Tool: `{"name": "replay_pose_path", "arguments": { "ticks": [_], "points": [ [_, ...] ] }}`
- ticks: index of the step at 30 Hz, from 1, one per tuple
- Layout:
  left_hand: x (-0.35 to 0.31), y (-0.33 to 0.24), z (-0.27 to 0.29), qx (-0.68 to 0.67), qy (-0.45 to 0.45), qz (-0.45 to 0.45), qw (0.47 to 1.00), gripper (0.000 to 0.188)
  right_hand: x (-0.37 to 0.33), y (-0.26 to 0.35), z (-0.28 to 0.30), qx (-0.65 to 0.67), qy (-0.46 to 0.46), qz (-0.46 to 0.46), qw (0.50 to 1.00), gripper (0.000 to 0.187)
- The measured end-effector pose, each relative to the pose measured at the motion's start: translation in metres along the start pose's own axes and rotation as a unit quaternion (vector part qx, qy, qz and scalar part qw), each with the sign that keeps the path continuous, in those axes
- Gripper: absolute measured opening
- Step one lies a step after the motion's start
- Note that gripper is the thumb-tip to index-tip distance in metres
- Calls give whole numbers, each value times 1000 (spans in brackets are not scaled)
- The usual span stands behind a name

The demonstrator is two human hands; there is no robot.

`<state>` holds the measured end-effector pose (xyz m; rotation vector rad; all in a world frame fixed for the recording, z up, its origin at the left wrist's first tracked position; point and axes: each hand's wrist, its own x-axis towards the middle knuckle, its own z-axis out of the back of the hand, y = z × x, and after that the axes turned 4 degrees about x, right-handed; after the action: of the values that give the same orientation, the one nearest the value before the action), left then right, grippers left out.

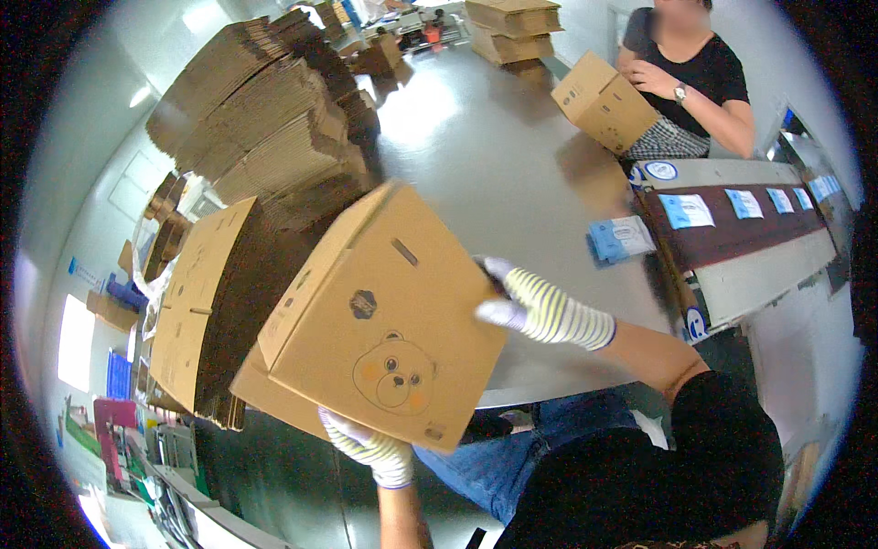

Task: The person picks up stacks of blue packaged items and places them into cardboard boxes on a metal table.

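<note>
Bear-printed carton [389, 320] is being gripped between left fingers [337, 428] and right fingers [501, 315]; slipping is being risked by tilt.

The box [412, 306] is smooth, matt brown cardboard. The gloves [553, 311] look like knitted cloth, matt throughout. The table [508, 137] looks like smooth metal, glossy where light strikes it. The stacked cartons [261, 119] show rough cardboard edges; the packets [626, 238] look like smooth plastic, the jeans [485, 467] denim.
</note>
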<state>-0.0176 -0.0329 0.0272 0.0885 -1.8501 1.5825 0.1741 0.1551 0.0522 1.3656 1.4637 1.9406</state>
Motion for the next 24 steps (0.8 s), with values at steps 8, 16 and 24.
{"name": "replay_pose_path", "arguments": {
  "ticks": [8,16,24],
  "points": [
    [-126,96,-16,-2,156,201,967,56,23,70,-21,-449,93,200,866,59],
    [-57,124,67,-155,-16,326,933,41,-1,6,-20,-425,186,287,838,53],
    [20,-29,32,482,407,-327,703,57,19,-38,4,-300,161,311,887,34]
  ]
}}
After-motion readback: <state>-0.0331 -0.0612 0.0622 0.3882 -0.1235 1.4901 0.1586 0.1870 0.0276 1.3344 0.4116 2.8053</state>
